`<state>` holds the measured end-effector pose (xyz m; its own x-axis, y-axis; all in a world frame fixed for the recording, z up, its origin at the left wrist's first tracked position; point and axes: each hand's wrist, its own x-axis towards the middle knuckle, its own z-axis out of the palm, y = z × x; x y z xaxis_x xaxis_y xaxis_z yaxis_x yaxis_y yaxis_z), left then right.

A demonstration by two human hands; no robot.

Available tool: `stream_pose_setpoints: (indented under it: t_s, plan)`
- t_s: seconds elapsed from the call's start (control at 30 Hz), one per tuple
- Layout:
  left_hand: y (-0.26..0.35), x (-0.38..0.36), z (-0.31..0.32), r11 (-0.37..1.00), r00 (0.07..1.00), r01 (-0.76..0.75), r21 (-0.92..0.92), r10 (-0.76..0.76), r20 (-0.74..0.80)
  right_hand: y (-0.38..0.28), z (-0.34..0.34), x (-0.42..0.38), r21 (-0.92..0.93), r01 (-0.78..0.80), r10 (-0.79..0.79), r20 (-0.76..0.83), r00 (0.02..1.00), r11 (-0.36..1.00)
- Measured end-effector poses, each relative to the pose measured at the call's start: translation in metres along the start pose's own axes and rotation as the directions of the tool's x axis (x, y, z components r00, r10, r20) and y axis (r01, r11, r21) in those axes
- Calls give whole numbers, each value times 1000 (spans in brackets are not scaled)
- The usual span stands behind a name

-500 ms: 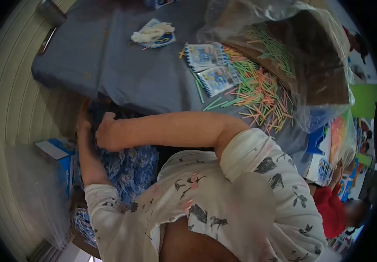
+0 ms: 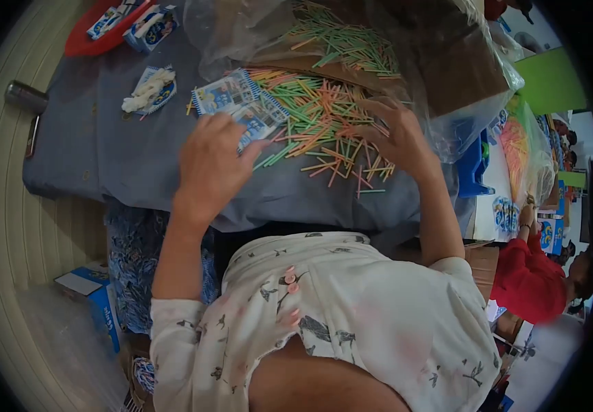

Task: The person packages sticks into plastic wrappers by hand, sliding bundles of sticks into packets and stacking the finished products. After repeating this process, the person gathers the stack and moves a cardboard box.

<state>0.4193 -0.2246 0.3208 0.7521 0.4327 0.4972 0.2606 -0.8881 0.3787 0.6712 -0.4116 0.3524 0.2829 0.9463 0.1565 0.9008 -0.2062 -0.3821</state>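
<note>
Red plastic shows at your upper left: a basin (image 2: 85, 36), which the earlier frame left out of view. Next comes the white bundle (image 2: 151, 90), lying on the table (image 2: 131, 147). Your left hand (image 2: 214, 158) was low at the left, below the table's edge; now it is up over the table, back upward, fingers bent at the lower packet (image 2: 262, 118), thumb spread clear of them.

That packet and the upper packet (image 2: 226, 91) lie together at the left of the sticks (image 2: 314, 127), as before. The upper one's long axis runs nearly sideways, its right end slightly farther from you; the lower one's slants more steeply, near left to far right. The sticks point every way.

Your right hand (image 2: 403, 134) has come up too — now at the heap's right side, thumb and fingers parted; I cannot tell whether they touch a stick. Farther right stands the carton (image 2: 458, 72).
</note>
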Motion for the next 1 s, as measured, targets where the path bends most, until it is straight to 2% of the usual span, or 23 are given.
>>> stream_pose_setpoints:
  t_s: [0.03, 0.07, 0.13, 0.17, 0.2, 0.23, 0.27, 0.3, 0.37, 0.4, 0.43, 0.47, 0.53, 0.57, 0.63, 0.67, 0.73, 0.77, 0.83, 0.87, 0.93, 0.97, 1.0]
  plan:
    - [7, 8, 21, 997, 997, -38, 66, 33, 73, 6, 5, -7, -5, 67, -67, -4, 998, 998]
    - [10, 11, 32, 997, 996, -39, 63, 34, 78, 7, 12, -11, -4, 61, -61, -3, 998, 998]
    - [11, 17, 47, 979, 957, -21, 201, -39, 289, 1, 28, -5, -170, 128, -114, 89, 989, 977]
    - [7, 17, 50, 978, 954, -19, 208, -44, 295, -2, 30, 3, -225, 101, -73, 131, 989, 969]
    - [1, 14, 49, 976, 960, -54, 210, -7, 280, -4, 33, 11, -211, 107, -79, 136, 988, 972]
    - [-3, 10, 49, 973, 964, -86, 216, 27, 265, -6, 37, 20, -307, 164, -140, 96, 985, 937]
    - [-1, 6, 49, 970, 962, -73, 230, 8, 271, -7, 41, 28, -400, 216, -209, 62, 976, 891]
    - [6, 3, 50, 976, 971, -42, 212, -10, 238, -7, 44, 35, -383, 234, -226, 68, 972, 894]
    - [16, 0, 53, 983, 975, 11, 185, -51, 214, -13, 51, 52, -445, 388, -319, 225, 921, 807]
    - [15, 1, 52, 979, 971, 55, 198, -98, 217, -21, 46, 61, -405, 352, -239, 304, 922, 844]
    - [10, -2, 61, 981, 979, 40, 192, -77, 186, -28, 42, 70, -362, 338, -187, 392, 901, 869]
    - [12, -2, 68, 960, 992, 3, 279, -39, 121, -32, 44, 73, -386, 363, -209, 386, 898, 848]
    - [18, -2, 76, 846, 984, -87, 526, -10, 179, -31, 59, 77, -443, 427, -286, 350, 892, 788]
    - [22, -4, 73, 838, 994, -49, 543, -10, 106, -31, 70, 74, -484, 440, -320, 313, 894, 756]
    - [15, -7, 83, 885, 997, -27, 465, -9, 75, -37, 72, 59, -570, 367, -225, 305, 925, 735]
    - [10, -11, 84, 880, 997, 3, 475, -40, 67, -36, 74, 54, -560, 397, -251, 322, 913, 728]
    - [-2, -12, 81, 953, 998, -51, 297, 59, -17, -26, 84, 46, -601, 241, -167, 177, 970, 762]
    - [-6, -13, 81, 950, 999, -37, 309, 47, -25, -16, 87, 43, -598, 256, -185, 180, 966, 760]
    - [-8, -14, 85, 973, 977, -36, 228, 82, -198, 10, 93, 39, -458, 226, -233, 42, 972, 860]
    - [-7, -13, 86, 974, 976, -35, 225, 81, -201, 19, 94, 39, -461, 226, -233, 43, 972, 858]
    - [2, -8, 82, 927, 992, 93, 363, -53, -119, 25, 93, 42, -306, -121, 123, -15, 992, 944]
    - [3, -5, 79, 928, 991, 97, 361, -56, -124, 25, 92, 43, -311, -117, 119, -14, 993, 943]
    - [6, -1, 71, 924, 997, 82, 372, -80, -19, 16, 88, 45, 56, -69, 73, -69, 995, 996]
